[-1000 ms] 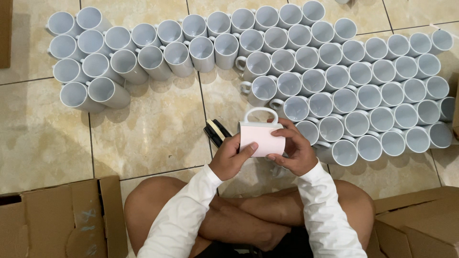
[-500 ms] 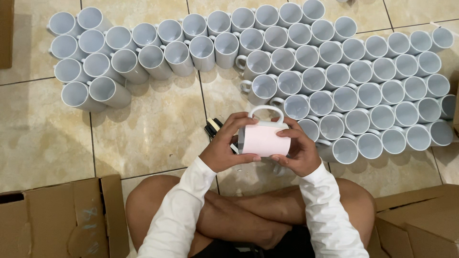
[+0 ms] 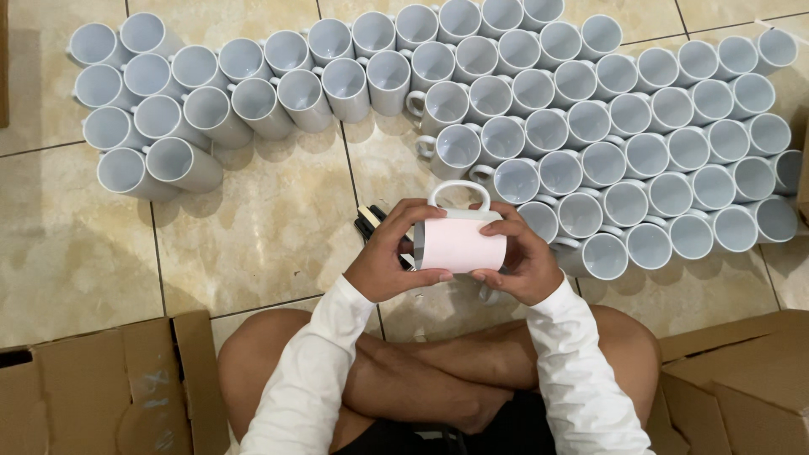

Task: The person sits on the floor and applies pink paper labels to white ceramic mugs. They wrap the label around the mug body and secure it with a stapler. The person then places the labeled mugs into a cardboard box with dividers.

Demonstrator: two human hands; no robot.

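I hold a white mug point(image 3: 459, 202) on its side, handle pointing away from me, with a pale pink sheet point(image 3: 462, 245) wrapped around its body. My left hand point(image 3: 386, 259) grips the mug's left end, thumb on top. My right hand point(image 3: 524, 257) clasps the right end, fingers pressing the sheet against the mug. A small dark object point(image 3: 368, 222) lies on the floor just behind my left hand, partly hidden.
Many white mugs point(image 3: 590, 126) stand in tight rows on the beige tiled floor point(image 3: 253, 244), a second group point(image 3: 194, 93) at the far left. Flattened cardboard boxes point(image 3: 93, 388) lie at both near corners, the right one point(image 3: 742, 379) beside my knee. My crossed legs point(image 3: 438, 371) are below.
The pink sheet has come around the mug and my hands now press it flat; both hands and the mug moved slightly nearer me.
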